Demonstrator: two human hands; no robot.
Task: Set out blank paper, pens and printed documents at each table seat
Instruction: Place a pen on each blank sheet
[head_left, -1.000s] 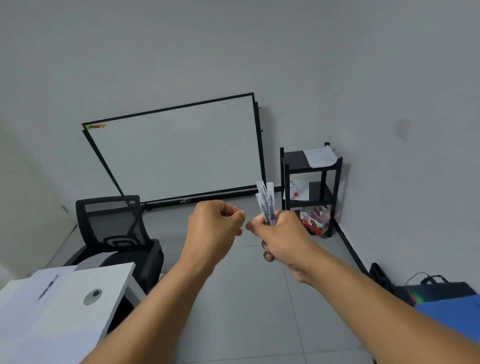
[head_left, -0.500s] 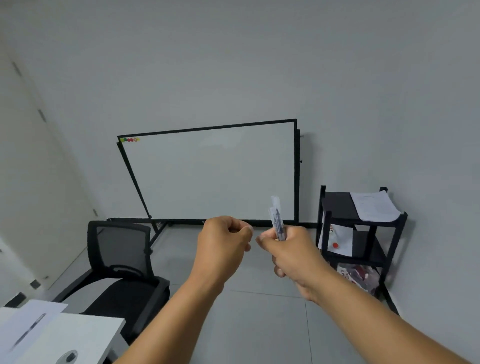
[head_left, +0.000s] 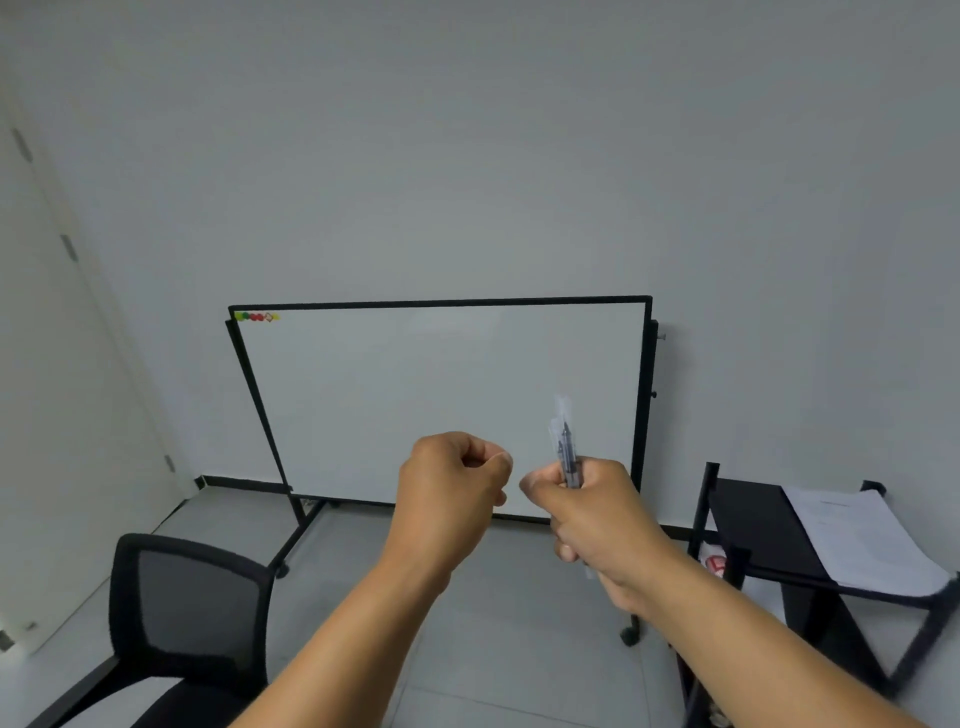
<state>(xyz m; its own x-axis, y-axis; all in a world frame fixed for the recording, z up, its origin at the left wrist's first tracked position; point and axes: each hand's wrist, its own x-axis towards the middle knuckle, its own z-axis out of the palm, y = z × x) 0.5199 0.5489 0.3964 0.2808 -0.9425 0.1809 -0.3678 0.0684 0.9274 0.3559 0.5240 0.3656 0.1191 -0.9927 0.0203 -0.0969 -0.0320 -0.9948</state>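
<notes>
Here, a person stands in a small grey room with both forearms raised at chest height in front of a whiteboard (head_left: 441, 405) on a wheeled black stand. The right hand (head_left: 592, 512) grips a small bunch of clear-barrelled pens (head_left: 566, 447), which stick up out of the fist with their tips toward the ceiling; how many there are cannot be told through the blur. The left hand (head_left: 452, 483) is just beside it, apart from the pens, its fingers curled into a loose fist with thumb and forefinger nearly meeting and nothing visible between them. No bench or table seat is in view. At lower left is a black mesh office chair (head_left: 192, 613). At right stands a black shelf rack (head_left: 753, 514), and on its top shelf lies a stack of printed sheets (head_left: 862, 540) overhanging the edge. The step in hand appears to be the pens: they are gathered but not yet laid at any seat. The next move probably calls for the left hand to pinch a single pen out of the bunch without loosening the rest, and for a turn toward the seats, with the printed sheets on the rack left to collect.
</notes>
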